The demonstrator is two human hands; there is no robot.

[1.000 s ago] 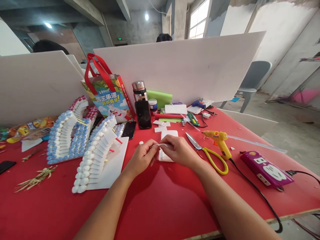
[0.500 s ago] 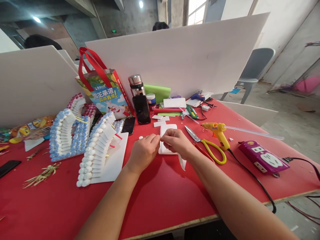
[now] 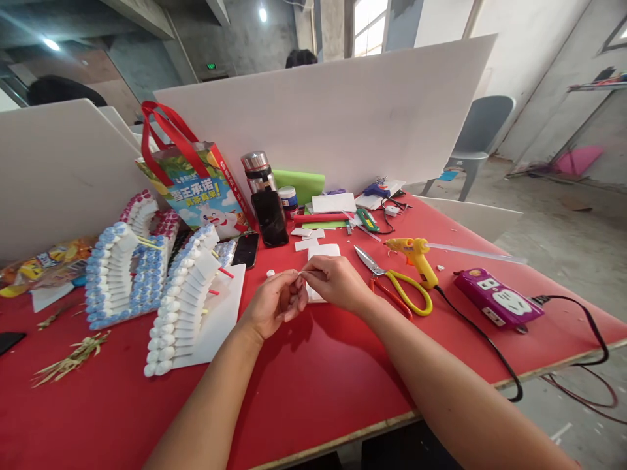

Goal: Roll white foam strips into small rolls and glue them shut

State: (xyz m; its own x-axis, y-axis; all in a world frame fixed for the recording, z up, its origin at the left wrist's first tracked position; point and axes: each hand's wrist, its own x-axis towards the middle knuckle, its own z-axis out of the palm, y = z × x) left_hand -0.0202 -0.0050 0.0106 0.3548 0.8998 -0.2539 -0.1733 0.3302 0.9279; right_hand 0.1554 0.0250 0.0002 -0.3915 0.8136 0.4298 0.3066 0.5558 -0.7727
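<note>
My left hand (image 3: 278, 300) and my right hand (image 3: 334, 281) meet over the red table, thumbs and fingertips pinched together. Between them a tiny bit of white tissue shows; my fingers cover most of it. Below and behind my right hand lies a stack of white tissue (image 3: 323, 250), partly hidden. A small white ball (image 3: 270, 273) rests just beyond my left hand. To the left stands a curved white model (image 3: 193, 307) edged with rows of white balls, on a white board. Beside it is a similar model (image 3: 112, 274) with blue and white balls.
Right of my hands lie yellow-handled scissors (image 3: 396, 277), red-handled pliers (image 3: 392, 297), a yellow glue gun (image 3: 416, 258) and a purple power strip (image 3: 497, 300) with cords. Behind are phones, a steel flask (image 3: 257, 171), a shopping bag (image 3: 200, 189) and a white board (image 3: 323, 117).
My left hand has turned, its fingers now curled more toward me. The white strip hanging below my right hand no longer shows. The view has shifted slightly right.
</note>
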